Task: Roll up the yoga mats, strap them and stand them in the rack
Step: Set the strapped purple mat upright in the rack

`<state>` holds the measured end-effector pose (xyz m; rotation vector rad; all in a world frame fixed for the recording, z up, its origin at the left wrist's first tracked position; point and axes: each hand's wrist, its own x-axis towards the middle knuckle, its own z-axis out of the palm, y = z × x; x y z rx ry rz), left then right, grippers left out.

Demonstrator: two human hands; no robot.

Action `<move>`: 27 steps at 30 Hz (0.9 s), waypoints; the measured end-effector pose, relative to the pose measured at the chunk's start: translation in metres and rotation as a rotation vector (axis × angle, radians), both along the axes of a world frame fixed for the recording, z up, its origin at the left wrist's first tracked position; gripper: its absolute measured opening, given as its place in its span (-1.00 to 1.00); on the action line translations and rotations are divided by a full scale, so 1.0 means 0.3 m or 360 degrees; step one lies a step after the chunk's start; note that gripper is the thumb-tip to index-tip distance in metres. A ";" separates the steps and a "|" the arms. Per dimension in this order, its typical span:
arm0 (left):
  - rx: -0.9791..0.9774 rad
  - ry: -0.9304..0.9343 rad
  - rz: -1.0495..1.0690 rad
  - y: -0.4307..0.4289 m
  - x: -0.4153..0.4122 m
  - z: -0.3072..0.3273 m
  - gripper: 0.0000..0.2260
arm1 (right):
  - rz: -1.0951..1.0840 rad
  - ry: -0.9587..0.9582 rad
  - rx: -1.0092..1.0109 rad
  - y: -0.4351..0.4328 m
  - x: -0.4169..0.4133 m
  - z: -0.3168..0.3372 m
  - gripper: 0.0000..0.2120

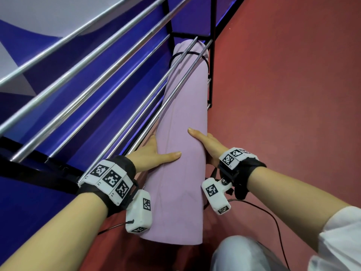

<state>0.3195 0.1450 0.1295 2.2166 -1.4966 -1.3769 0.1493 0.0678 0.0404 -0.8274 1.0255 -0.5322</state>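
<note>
Rolled lilac mat, black strap round its far end, lies tilted w/ far part in right end of rack, two steel rails crossing over it; near end sticks out above red floor. Left hand grips its left flank, right hand its right, thumbs across top. Risks, est.: strap or far end snags on a rail and mat jams; only one strap in view, so near end may unroll if grip slips.
</note>
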 end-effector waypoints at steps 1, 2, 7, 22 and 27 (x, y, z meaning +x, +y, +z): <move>0.0003 -0.0010 0.0011 0.003 -0.002 0.007 -0.07 | 0.0009 -0.0009 0.0009 -0.006 0.005 -0.001 -0.38; 0.0005 -0.0019 0.0011 0.004 -0.004 0.010 -0.09 | 0.0009 -0.0015 0.0018 -0.013 0.007 0.006 -0.34; 0.0015 -0.0100 -0.0017 0.006 -0.009 0.035 -0.10 | -0.0015 0.0031 0.0036 -0.043 0.027 0.035 -0.09; -0.0141 -0.0382 -0.0202 0.045 -0.011 0.019 -0.16 | 0.0302 -0.0158 0.0212 0.173 -0.018 -0.015 -0.29; -0.0216 -0.0632 -0.0362 0.082 -0.021 0.041 -0.22 | 0.0239 -0.0125 0.0157 0.128 0.045 0.006 -0.14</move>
